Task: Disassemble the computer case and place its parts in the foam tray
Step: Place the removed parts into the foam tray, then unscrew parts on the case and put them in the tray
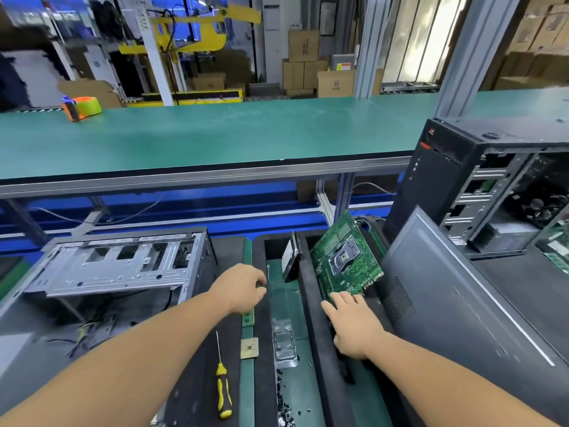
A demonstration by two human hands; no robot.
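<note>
The opened metal computer case (117, 263) lies on its side at the left. A black foam tray (311, 306) sits in front of me. In it a hard drive (291, 257) stands on edge and a green motherboard (345, 260) leans tilted in the right slot. My right hand (351, 325) lies with straight fingers against the motherboard's lower edge. My left hand (243, 288) hovers at the tray's left wall with curled fingers, gripping what looks like a green memory stick (248, 317) that sticks out under the palm.
A yellow-and-black screwdriver (223, 386) and a small square chip (249, 348) lie left of the tray. A clear plastic holder (284, 343) and several loose screws (281, 396) sit in the tray's middle channel. A grey side panel (462, 303) leans beside a second black tower (477, 186) at the right.
</note>
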